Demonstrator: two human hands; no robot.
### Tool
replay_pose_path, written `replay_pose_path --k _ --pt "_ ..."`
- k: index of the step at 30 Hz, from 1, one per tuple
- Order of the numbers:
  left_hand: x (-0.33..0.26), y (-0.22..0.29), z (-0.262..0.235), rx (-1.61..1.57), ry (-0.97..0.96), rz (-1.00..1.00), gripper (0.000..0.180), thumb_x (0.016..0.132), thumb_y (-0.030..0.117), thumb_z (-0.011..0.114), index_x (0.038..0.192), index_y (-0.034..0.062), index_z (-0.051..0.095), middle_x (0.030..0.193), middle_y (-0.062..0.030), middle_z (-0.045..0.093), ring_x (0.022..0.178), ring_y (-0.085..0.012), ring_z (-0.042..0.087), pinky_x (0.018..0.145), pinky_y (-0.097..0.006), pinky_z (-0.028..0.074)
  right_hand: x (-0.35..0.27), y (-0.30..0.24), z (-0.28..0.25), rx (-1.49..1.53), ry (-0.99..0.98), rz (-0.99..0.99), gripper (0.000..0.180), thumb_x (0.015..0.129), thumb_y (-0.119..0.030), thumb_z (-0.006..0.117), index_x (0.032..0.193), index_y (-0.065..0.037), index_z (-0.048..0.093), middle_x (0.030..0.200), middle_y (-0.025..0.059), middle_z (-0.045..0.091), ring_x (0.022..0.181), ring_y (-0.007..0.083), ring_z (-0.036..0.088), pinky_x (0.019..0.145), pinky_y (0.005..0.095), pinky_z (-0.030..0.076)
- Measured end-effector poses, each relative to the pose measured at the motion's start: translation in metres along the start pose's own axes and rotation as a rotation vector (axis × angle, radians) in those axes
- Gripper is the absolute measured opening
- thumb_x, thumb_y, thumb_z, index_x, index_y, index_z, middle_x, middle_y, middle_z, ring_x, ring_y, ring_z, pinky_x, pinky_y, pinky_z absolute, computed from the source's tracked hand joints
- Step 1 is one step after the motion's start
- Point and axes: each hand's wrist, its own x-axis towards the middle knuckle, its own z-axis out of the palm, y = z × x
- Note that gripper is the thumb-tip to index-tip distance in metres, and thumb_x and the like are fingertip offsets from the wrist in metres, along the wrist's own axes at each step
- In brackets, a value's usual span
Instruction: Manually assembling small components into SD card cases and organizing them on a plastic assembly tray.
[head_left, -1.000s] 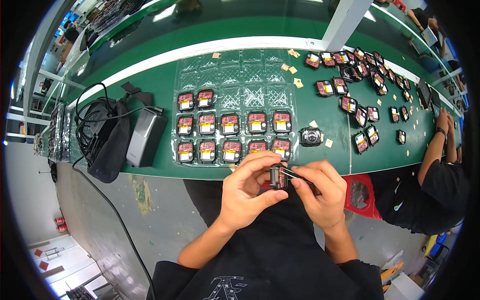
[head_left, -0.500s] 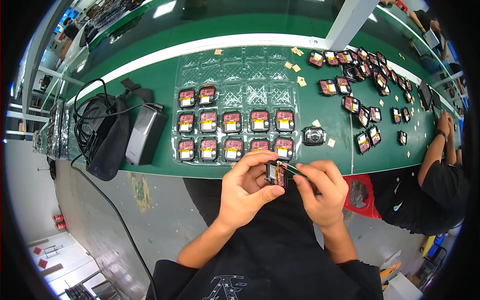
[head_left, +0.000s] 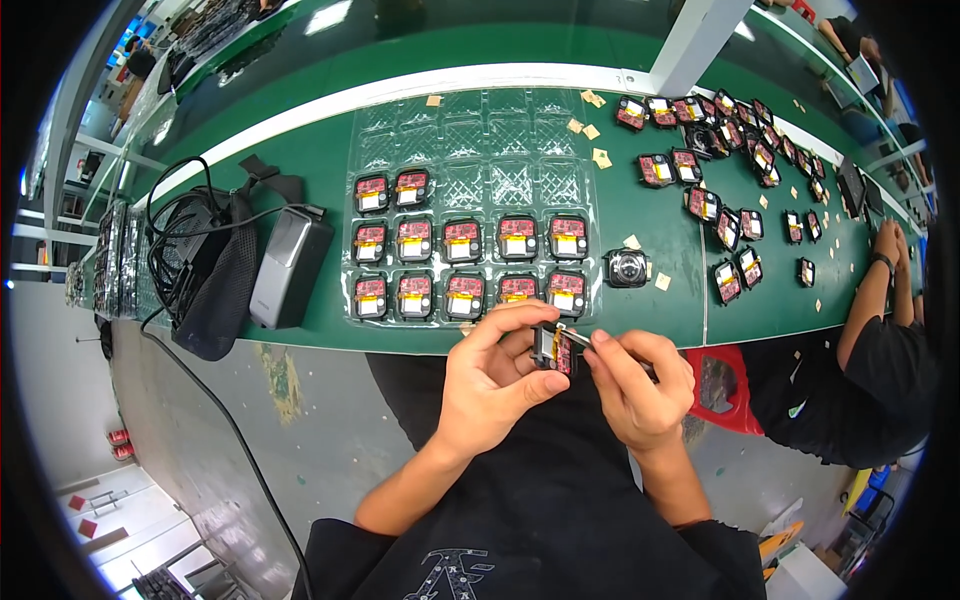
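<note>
Green counter (head_left: 655, 322), spanning the view. Clear plastic tray (head_left: 515, 185) by its near edge, left of middle; twelve black-framed modules seated in three rows, the row of two farthest from that edge. Toward the counter's left end: black bag (head_left: 222, 295) with coiled cable, grey case (head_left: 292, 268) just beside it. Left hand (head_left: 490, 385): half-curled, thumb and fingers pinching the held module (head_left: 553, 346) by its frame, off the counter, just in front of its near edge. Right hand (head_left: 645, 385): fingers closed on tweezers (head_left: 578, 338), tips at the module's red-board side; contact cannot be told. Loose modules (head_left: 703, 204) scattered toward the far right corner. Smallest: beige squares (head_left: 662, 283) between tray and loose modules.
</note>
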Motion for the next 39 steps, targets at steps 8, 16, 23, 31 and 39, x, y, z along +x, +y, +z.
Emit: replay_pose_path --k 8,16,23,31,39 --pt "-0.003 -0.002 0.001 -0.007 0.006 -0.018 0.056 0.085 -0.003 0.081 0.134 -0.0055 0.054 0.137 -0.0115 0.049 0.114 -0.0160 0.057 0.092 -0.031 0.054 0.001 -0.001 0.002 0.061 -0.015 0.038 0.026 0.071 0.003 0.084 0.095 -0.001 0.076 0.079 0.0053 0.064 0.059 0.0171 0.059 0.050 0.0298 0.046" --pt "-0.003 -0.003 0.000 -0.011 0.003 -0.014 0.054 0.085 -0.004 0.080 0.132 -0.0058 0.055 0.136 -0.0118 0.049 0.118 -0.0198 0.059 0.094 -0.033 0.055 0.003 -0.004 -0.005 0.301 -0.123 0.344 0.017 0.077 0.002 0.082 0.093 -0.001 0.076 0.083 0.0083 0.068 0.062 0.0179 0.063 0.053 0.0297 0.049" --pt "-0.005 -0.002 -0.002 0.022 0.009 -0.022 0.053 0.085 -0.005 0.079 0.132 -0.0069 0.055 0.136 -0.0125 0.049 0.120 -0.0220 0.060 0.096 -0.034 0.055 0.004 -0.007 -0.001 0.220 -0.128 0.276 0.015 0.078 -0.001 0.082 0.092 -0.001 0.075 0.083 0.0081 0.068 0.060 0.0180 0.063 0.052 0.0300 0.049" --pt "-0.006 0.000 0.008 -0.039 0.094 -0.036 0.053 0.084 -0.006 0.079 0.131 -0.0085 0.055 0.133 -0.0134 0.052 0.118 -0.0226 0.062 0.096 -0.033 0.056 0.000 -0.010 0.005 0.110 -0.074 0.186 0.017 0.078 0.000 0.081 0.094 -0.001 0.074 0.083 0.0079 0.066 0.059 0.0206 0.064 0.052 0.0317 0.050" --pt "-0.007 0.011 -0.003 0.006 0.037 -0.009 0.056 0.078 -0.010 0.082 0.128 -0.0054 0.056 0.127 -0.0142 0.058 0.120 -0.0257 0.062 0.102 -0.039 0.055 0.006 0.003 -0.004 0.273 -0.124 0.308 0.018 0.082 0.001 0.078 0.099 0.000 0.073 0.089 0.0111 0.065 0.066 0.0212 0.064 0.056 0.0326 0.050"
